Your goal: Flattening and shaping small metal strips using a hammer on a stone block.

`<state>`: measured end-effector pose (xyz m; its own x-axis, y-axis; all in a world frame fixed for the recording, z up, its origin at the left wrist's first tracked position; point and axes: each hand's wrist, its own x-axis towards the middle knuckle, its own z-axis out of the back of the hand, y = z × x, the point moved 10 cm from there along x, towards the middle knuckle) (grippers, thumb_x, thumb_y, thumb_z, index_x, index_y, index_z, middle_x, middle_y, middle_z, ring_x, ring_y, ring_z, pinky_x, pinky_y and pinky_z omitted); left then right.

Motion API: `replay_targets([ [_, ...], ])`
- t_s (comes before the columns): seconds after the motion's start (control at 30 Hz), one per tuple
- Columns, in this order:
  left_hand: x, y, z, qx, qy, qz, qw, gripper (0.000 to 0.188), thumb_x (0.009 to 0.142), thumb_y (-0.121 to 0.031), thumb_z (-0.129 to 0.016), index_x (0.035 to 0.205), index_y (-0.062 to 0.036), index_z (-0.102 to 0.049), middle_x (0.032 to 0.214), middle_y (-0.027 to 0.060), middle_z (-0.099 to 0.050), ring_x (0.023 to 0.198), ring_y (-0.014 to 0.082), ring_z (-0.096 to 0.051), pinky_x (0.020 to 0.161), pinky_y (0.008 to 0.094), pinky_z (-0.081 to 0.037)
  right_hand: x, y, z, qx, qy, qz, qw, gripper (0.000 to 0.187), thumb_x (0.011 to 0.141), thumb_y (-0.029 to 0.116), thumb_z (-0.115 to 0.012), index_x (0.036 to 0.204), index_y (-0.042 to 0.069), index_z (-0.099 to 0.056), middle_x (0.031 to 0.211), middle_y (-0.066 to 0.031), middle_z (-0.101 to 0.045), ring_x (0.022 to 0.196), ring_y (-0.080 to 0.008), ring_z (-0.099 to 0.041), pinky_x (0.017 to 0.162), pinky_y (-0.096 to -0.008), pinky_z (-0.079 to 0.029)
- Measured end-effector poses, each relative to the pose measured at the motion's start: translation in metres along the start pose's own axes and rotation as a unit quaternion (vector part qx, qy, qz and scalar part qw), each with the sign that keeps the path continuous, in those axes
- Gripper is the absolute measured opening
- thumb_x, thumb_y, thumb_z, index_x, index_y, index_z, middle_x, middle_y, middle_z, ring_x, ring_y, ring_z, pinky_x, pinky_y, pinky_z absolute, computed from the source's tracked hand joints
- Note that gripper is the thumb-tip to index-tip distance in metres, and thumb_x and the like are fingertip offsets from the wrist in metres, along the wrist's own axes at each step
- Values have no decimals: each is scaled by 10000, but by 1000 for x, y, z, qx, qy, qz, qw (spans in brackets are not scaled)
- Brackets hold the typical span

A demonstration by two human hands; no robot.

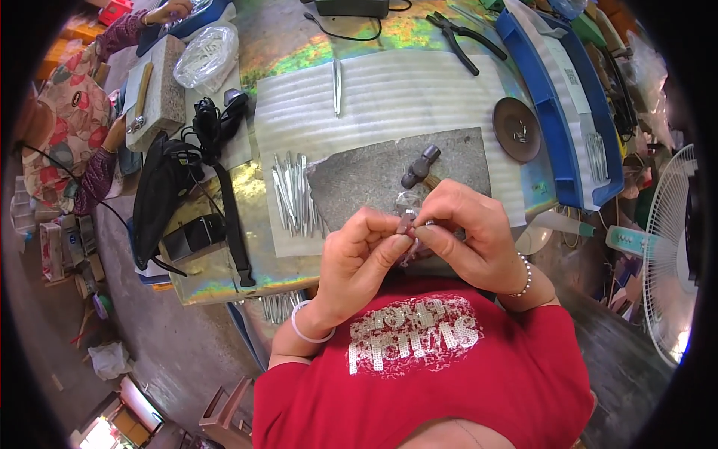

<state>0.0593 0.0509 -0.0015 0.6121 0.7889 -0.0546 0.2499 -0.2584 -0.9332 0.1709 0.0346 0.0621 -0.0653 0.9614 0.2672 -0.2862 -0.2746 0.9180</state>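
Note:
My left hand and my right hand meet just in front of my chest, at the near edge of a grey stone slab. Both pinch with thumb and forefinger, tip to tip, around something too small to make out. Right beyond the fingertips lies a clear, crinkled plastic piece. A hammer rests on the slab, its wooden handle partly hidden behind my right hand. Left of the slab, several slim silver tweezer-like pieces lie in a pile. One more such piece lies apart, farther back.
White foam sheet covers the table. On the right are a brown dish with small bits, black-handled pliers, a long blue tray and a fan. A black bag lies left; a co-worker sits beyond.

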Motion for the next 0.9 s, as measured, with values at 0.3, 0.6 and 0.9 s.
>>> replay_targets([
  [0.3, -6, -1, -2, 25, -10, -8, 1000, 101, 875, 28, -582, 973, 29, -557, 838, 72, -655, 767, 75, -613, 659, 201, -500, -2, 5, -2, -29, -11, -4, 1000, 122, 804, 50, -667, 883, -6, -592, 698, -108, -588, 583, -214, -603, 506, -290, -456],
  [0.6, -3, -11, -4, 44, 17, -67, 997, 119, 861, 46, -591, 974, 42, -554, 821, 67, -648, 773, 83, -622, 663, 201, -508, 0, 12, 1, -27, -37, 19, 999, 126, 790, 64, -688, 866, -1, -611, 660, -94, -587, 546, -208, -605, 475, -282, -452],
  [0.9, -3, -11, -12, 51, 33, -16, 998, 88, 876, 31, -576, 954, 41, -536, 816, 90, -662, 737, 86, -623, 643, 210, -514, -6, 1, -3, -6, -17, -53, 998, 121, 811, 58, -678, 848, -9, -584, 648, -80, -603, 529, -137, -611, 467, -249, -461],
])
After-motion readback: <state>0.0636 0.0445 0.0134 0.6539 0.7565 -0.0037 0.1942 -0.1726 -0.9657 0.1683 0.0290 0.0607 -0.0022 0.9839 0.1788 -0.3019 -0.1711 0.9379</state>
